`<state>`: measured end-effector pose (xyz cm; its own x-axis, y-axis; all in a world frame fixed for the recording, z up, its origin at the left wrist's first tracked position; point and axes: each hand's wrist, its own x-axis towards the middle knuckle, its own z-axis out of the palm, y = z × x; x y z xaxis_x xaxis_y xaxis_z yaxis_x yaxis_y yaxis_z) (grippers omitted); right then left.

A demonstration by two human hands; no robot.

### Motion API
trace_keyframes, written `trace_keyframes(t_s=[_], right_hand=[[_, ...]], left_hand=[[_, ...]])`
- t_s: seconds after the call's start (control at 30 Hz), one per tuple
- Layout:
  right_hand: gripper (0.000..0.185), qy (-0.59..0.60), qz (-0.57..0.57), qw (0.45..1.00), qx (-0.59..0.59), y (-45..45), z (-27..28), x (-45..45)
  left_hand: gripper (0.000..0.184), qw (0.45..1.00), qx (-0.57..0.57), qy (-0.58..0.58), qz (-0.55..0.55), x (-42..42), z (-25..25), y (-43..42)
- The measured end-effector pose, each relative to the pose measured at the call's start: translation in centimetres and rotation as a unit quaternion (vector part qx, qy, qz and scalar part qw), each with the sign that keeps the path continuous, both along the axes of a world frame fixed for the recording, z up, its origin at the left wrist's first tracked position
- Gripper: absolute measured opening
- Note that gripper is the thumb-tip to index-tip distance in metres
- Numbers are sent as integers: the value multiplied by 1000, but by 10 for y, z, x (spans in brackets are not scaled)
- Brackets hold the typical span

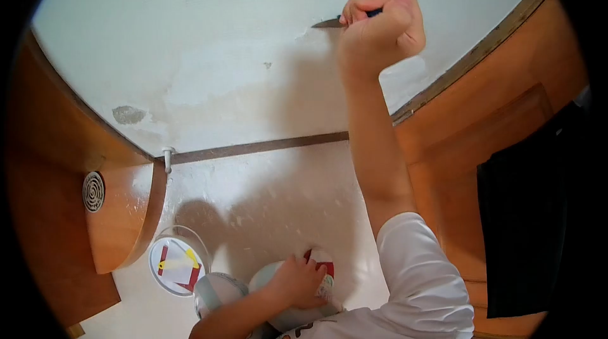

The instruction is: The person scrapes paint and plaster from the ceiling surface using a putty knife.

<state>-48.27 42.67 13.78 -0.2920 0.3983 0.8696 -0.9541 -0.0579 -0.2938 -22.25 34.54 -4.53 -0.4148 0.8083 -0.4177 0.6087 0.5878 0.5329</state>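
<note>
Scraper (327, 23) is up at the wall (221, 79), your right hand (383, 28) gripping it, fingers curled tight round the dark handle. Your left hand (296, 283) sits down low, fingers loosely spread, right of that bucket (175, 268).

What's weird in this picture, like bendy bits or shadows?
Head view: the corners are black and the wall edges look bowed, probably from the lens; head view: soft shadows darken the wall near the right hand, and the floor.
</note>
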Motion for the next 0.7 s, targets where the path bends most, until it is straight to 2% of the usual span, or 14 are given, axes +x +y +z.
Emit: trace_keyframes(t_s=[0.17, 0.27, 0.37, 0.47, 0.57, 0.6, 0.7], right_hand=[[29, -2, 22, 998, 58, 2, -3, 1], [28, -56, 6, 993, 106, 5, -6, 1], [28, -225, -38, 974, 6, 18, -38, -7], [27, -94, -54, 994, -32, 20, -13, 15], [28, -84, 17, 996, -32, 18, 18, 25], [28, -105, -10, 994, -11, 18, 13, 14], [29, -169, -61, 983, 28, 20, -36, -31]], left_hand=[[58, 991, 124, 51, 19, 17, -6, 2], [57, 984, 161, 75, 18, 24, -3, -1], [57, 984, 156, 79, 17, 34, -1, 1], [57, 989, 130, 67, 15, 29, 0, 5], [58, 994, 104, 35, -20, 16, 24, 0], [58, 995, 96, 24, -34, 10, 30, -2], [56, 989, 146, 12, -3, 14, -5, 3]])
